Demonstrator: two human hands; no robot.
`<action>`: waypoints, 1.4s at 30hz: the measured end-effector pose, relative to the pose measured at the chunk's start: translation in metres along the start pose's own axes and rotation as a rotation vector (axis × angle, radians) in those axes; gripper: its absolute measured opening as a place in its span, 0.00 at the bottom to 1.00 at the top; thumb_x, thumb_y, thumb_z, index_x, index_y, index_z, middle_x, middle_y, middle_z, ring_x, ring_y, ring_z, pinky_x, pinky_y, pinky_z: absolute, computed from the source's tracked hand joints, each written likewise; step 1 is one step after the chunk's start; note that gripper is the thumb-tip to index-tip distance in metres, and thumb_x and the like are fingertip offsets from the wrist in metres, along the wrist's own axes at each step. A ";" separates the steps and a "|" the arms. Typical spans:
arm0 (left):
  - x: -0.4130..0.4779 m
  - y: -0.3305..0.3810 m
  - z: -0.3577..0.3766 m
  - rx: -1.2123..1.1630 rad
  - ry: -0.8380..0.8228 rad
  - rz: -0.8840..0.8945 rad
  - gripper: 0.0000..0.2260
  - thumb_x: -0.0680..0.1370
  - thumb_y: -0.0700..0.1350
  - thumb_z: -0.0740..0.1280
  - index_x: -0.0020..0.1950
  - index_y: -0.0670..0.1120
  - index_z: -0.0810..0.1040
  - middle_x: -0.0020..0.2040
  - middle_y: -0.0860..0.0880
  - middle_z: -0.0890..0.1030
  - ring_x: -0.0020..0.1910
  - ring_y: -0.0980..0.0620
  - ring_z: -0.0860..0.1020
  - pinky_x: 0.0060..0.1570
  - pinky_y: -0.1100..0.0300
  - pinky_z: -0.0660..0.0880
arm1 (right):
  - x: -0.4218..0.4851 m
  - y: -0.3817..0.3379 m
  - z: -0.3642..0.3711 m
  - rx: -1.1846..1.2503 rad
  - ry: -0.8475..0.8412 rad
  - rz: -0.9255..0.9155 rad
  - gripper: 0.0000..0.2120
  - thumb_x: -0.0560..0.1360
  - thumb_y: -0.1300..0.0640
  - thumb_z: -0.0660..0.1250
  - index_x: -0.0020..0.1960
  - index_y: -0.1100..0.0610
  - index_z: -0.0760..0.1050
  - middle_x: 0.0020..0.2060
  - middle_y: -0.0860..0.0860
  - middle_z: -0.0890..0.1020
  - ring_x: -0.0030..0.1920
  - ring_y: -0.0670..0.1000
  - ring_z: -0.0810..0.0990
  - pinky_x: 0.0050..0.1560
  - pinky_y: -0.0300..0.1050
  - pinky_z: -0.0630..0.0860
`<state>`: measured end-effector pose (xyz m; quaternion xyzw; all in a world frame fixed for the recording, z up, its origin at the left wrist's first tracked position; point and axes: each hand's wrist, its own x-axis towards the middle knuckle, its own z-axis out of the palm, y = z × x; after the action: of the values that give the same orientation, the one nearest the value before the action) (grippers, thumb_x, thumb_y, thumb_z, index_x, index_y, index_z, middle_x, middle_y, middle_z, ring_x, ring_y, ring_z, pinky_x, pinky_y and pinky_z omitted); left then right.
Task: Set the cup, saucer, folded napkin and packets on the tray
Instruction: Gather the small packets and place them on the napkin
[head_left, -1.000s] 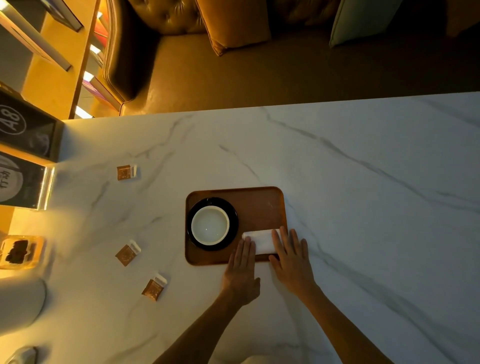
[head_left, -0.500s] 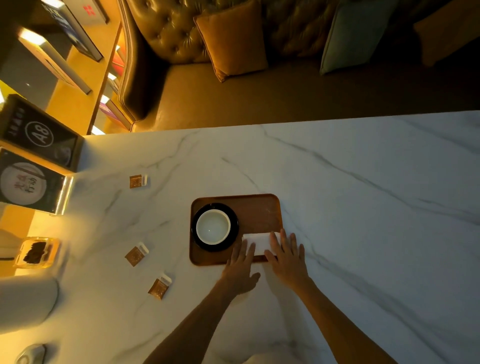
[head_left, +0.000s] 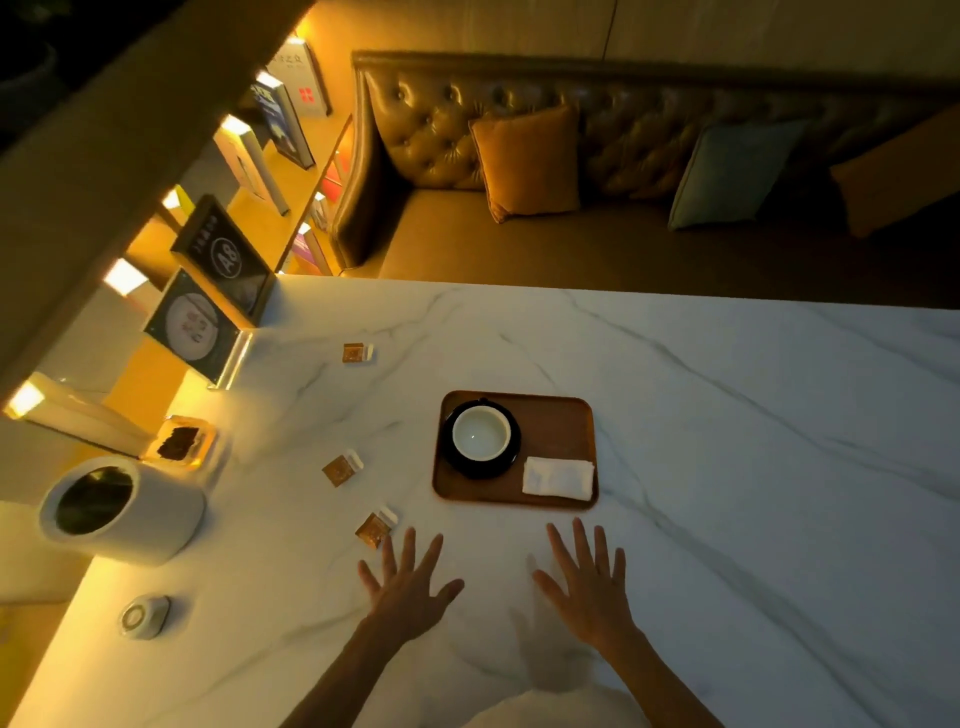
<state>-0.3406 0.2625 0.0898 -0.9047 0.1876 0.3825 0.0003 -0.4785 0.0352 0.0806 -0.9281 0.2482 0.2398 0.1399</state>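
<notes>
A brown wooden tray (head_left: 561, 421) lies on the white marble table. On its left half a white cup (head_left: 481, 433) stands on a black saucer (head_left: 511, 457). A folded white napkin (head_left: 558, 478) lies flat in the tray's near right corner. Three small brown packets rest on the table left of the tray: one far (head_left: 356, 353), one middle (head_left: 340, 468), one near (head_left: 375, 527). My left hand (head_left: 408, 584) hovers open with fingers spread, just right of the near packet. My right hand (head_left: 587, 582) is open too, below the tray, holding nothing.
A white cylindrical container (head_left: 122, 512) and a small glass dish (head_left: 179, 442) sit at the table's left edge, with a round device (head_left: 144, 616) nearer me. Upright sign stands (head_left: 208, 312) line the far left. A tufted sofa with cushions (head_left: 524, 161) runs behind the table.
Both hands have let go of the napkin and pulled back off the tray toward me, fingers now spread. The napkin stays on the tray. My view has tilted up.
</notes>
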 end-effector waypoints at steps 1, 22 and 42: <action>-0.004 -0.009 0.001 -0.006 0.008 -0.009 0.36 0.73 0.74 0.46 0.77 0.63 0.40 0.80 0.48 0.36 0.76 0.38 0.32 0.68 0.28 0.33 | -0.003 -0.008 0.000 -0.003 -0.007 -0.007 0.35 0.72 0.28 0.37 0.74 0.39 0.32 0.78 0.51 0.41 0.77 0.58 0.37 0.73 0.64 0.39; 0.017 -0.165 -0.049 -0.255 0.017 -0.055 0.32 0.79 0.64 0.57 0.79 0.54 0.52 0.79 0.46 0.58 0.78 0.40 0.56 0.73 0.36 0.55 | 0.033 -0.211 0.002 0.324 0.020 -0.016 0.23 0.80 0.43 0.55 0.72 0.50 0.66 0.68 0.51 0.74 0.68 0.51 0.72 0.67 0.46 0.69; 0.114 -0.139 -0.055 -0.852 0.000 -0.088 0.08 0.76 0.40 0.66 0.53 0.39 0.77 0.51 0.41 0.82 0.50 0.42 0.79 0.52 0.47 0.78 | 0.128 -0.294 0.047 0.903 -0.116 0.621 0.14 0.71 0.55 0.74 0.49 0.65 0.82 0.43 0.61 0.85 0.37 0.54 0.80 0.47 0.51 0.80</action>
<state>-0.1831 0.3456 0.0298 -0.8311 -0.0256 0.4256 -0.3571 -0.2436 0.2494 0.0164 -0.6441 0.5805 0.1904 0.4602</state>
